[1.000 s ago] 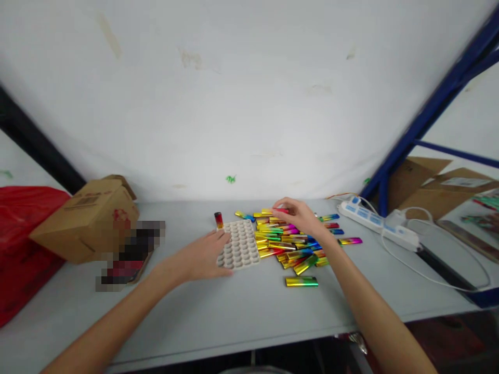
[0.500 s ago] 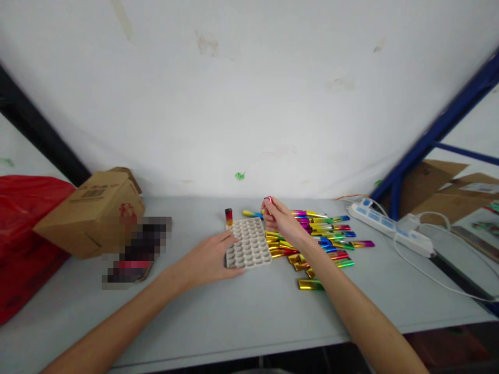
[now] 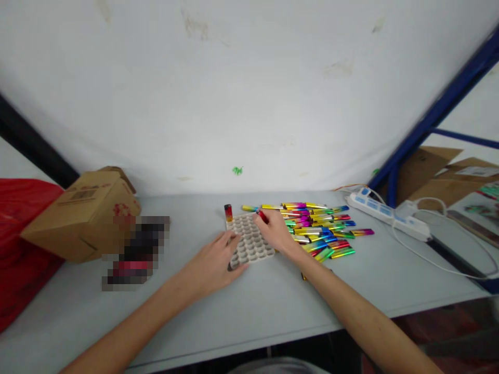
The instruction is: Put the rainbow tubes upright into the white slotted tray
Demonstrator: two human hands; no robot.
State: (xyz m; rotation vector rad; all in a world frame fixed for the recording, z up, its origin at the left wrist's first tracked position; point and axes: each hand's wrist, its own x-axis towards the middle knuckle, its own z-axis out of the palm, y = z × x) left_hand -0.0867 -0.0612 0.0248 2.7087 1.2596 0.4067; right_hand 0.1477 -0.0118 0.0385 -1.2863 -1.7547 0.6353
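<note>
A pale tray (image 3: 249,240) with rows of small holes lies on the grey table. My left hand (image 3: 218,259) grips its left side, fingers over the holes and thumb at the near edge. One lighter (image 3: 228,213), shiny red fading to gold with a dark top, stands upright in the far left corner. My right hand (image 3: 277,228) is closed around a red lighter (image 3: 261,215) over the tray's far right part; most of that lighter is hidden by the fingers. Right of the tray lies a loose pile of shiny multicoloured lighters (image 3: 312,231), partly behind my right forearm.
A cardboard box (image 3: 83,213) and a red plastic bag (image 3: 27,249) stand at the left, beside a blurred dark object (image 3: 138,252). At the right lies a white power strip (image 3: 390,215) with cables. A blue metal post (image 3: 440,114) and a white wall (image 3: 249,104) bound the table.
My right hand has come down and slightly toward me, bringing the red lighter from beyond the tray's far right corner to over its holes. My left hand stays on the tray. The view has shifted slightly.
</note>
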